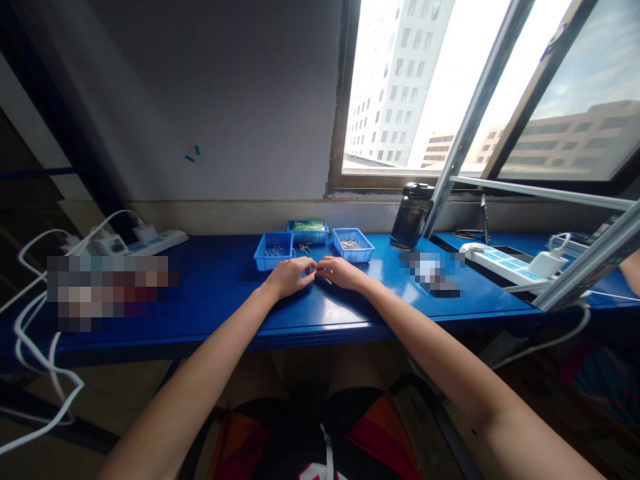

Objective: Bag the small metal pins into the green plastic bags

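Between both hands point(291, 277) point(343, 273), a tiny, barely visible part point(321, 269).

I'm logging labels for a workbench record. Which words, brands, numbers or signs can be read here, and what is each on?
None can be read.
Bottle: no legible lettering.
Trays: no text can be made out.
Right power strip: any markings too small.
Left power strip: likewise too small.
Clothing: a pale shape cut off by the bottom edge, unreadable.
Pixelated areas: anything there is hidden.
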`<state>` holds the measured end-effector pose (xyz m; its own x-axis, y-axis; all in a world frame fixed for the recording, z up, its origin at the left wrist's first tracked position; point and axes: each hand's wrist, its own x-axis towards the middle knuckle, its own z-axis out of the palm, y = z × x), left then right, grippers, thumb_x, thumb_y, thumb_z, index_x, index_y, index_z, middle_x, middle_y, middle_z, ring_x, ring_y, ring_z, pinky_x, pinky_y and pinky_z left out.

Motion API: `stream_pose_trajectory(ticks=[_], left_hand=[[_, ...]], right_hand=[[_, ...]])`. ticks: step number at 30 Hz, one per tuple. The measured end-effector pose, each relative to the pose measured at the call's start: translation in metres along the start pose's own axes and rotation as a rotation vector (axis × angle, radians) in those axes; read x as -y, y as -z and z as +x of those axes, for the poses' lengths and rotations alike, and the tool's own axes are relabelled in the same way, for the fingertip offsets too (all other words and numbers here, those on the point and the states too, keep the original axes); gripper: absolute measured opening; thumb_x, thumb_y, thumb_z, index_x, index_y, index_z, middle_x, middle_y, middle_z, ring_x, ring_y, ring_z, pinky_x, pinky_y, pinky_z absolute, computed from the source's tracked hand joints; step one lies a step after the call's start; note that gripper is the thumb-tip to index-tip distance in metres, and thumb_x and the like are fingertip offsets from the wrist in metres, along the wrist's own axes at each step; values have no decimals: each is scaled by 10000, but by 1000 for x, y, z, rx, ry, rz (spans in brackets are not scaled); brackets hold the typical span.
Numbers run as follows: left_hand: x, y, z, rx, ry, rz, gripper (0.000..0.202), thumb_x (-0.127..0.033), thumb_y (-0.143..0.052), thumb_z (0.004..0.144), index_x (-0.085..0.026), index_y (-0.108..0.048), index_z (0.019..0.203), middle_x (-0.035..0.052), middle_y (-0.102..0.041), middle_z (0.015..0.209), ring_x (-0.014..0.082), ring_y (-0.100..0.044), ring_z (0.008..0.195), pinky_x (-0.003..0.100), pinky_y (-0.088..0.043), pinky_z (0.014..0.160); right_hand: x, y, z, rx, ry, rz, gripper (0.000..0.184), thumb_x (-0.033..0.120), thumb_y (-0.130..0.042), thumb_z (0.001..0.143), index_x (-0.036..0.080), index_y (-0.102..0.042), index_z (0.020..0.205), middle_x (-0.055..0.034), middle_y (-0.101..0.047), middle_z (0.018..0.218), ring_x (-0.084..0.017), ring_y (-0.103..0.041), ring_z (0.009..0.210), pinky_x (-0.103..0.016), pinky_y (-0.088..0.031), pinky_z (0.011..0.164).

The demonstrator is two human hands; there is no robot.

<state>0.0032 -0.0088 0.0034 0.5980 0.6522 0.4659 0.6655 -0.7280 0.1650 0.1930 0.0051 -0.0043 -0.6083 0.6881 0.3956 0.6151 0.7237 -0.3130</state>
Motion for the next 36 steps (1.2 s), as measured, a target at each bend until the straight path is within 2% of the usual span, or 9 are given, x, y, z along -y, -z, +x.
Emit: stream_pose_trajectory(ticks=[4,10,15,21,28,36], left_hand=[[0,1,0,-35,76,40,169,-301,-458,803,-206,-581,870,10,-619,799,157,-580,700,246,-417,620],[0,0,0,11,70,28,173,-299,-449,798,-204,-582,856,18,-604,828,159,-577,715,247,-421,615],[1,-1,0,30,65,3,162,-303,-464,793,-193,-580,820,25,-598,806,161,-569,702,251,-423,606],[3,0,0,-42,35,-47,160,-290,-466,818,-183,-583,837,35,-594,806,163,-572,745,261,-446,653],[3,-4,1,-38,0,-172,171,-279,-481,826,-185,-591,916,30,-629,859,134,-596,718,245,-476,696],[3,-3,0,-27,27,-120,183,-295,-500,801,-197,-593,926,14,-647,778,141,-609,674,240,-475,650]], right_hand=[[1,6,1,-109,-73,12,175,295,-557,814,147,-648,793,-26,-569,726,-102,-498,650,-216,-394,638],[5,6,1,-184,7,98,156,272,-555,815,149,-650,807,-23,-588,746,-95,-500,666,-211,-396,647],[15,8,0,-135,38,135,197,294,-530,829,145,-659,830,-31,-598,756,-94,-500,655,-206,-398,628],[16,12,-2,-151,-5,96,175,257,-528,815,136,-648,856,-38,-621,754,-98,-511,653,-211,-400,638],[13,9,-3,-14,-23,108,167,248,-525,814,127,-637,836,-31,-617,735,-94,-513,633,-197,-390,606],[15,15,-3,-35,-48,125,184,284,-546,807,130,-649,813,-36,-634,734,-100,-528,642,-201,-395,618]])
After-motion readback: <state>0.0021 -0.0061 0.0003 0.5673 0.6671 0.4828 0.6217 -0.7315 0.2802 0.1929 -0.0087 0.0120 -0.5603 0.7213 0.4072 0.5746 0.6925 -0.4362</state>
